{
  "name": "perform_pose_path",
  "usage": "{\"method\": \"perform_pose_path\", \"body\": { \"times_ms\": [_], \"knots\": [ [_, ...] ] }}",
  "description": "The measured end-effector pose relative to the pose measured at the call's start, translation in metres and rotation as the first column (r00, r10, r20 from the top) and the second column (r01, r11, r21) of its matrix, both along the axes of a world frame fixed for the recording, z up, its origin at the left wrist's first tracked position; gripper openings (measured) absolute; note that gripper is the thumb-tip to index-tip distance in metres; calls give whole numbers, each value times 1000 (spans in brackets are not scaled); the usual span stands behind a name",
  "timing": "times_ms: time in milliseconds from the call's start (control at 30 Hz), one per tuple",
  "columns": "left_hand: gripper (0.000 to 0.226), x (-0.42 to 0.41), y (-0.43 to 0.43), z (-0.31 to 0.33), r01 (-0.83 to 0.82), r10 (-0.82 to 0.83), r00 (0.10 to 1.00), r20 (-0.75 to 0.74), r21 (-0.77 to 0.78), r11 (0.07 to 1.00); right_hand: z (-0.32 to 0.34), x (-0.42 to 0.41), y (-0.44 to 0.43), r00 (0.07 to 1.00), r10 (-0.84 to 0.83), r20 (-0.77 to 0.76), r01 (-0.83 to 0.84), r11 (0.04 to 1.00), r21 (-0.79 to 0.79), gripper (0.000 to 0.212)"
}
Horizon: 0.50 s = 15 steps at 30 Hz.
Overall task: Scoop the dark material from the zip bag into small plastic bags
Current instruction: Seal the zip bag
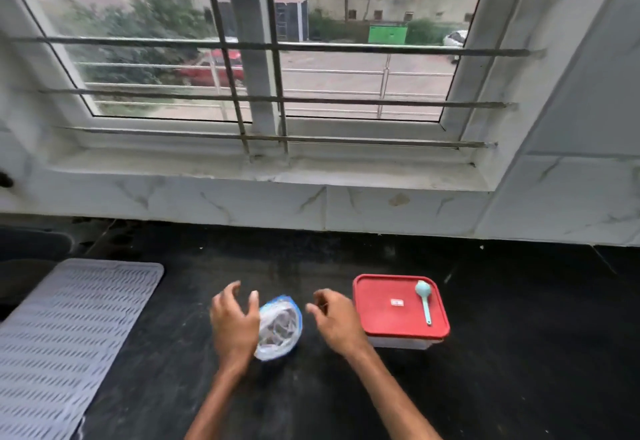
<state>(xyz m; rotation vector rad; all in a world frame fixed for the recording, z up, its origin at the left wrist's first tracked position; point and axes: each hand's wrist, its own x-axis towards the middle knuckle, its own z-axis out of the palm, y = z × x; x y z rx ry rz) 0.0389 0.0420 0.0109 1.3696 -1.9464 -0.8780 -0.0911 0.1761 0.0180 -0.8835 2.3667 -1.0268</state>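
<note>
**Black counter under a barred window, both hands at the bag**

Black stone counter (519, 353) fills the lower half of the frame, backed by white marbled tiles and a wide window (346, 69) with metal bars across the upper half. A street, greenery and a red car show blurred through the glass.

A grey ribbed mat (62, 335) lies flat on the counter at the lower left. Right of centre sits a clear box with a red lid (388, 322), and a pale blue spoon (425, 301) lies on the right part of that lid, bowl toward the window.

The zip bag (282, 327) sits crumpled on the counter at the lower centre, just left of the box, with a blue strip along its far edge. Something darker shows through the clear plastic, too blurred to make out.

The left hand (233, 322) is at the bag's left side, fingers spread wide and gently curved. It overlaps the bag's edge, but I cannot tell whether it touches. The right hand (337, 320) is between the bag and the box, apart from the bag, fingers loosely curled around nothing.
</note>
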Motion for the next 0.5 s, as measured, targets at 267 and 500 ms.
{"method": "perform_pose_path", "body": {
  "times_ms": [267, 500],
  "knots": [
    [46, 57, -12, -67, 226, -244, 969, -36, 528, 818, -17, 18, -46, 996, 86, 8, -86, 978, 192, 37],
    [22, 42, 10, -18, 35, -10, 998, -67, 371, 928, 0, 31, -37, 992, 17, -128, 7, 982, 189, 17]
  ]
}}
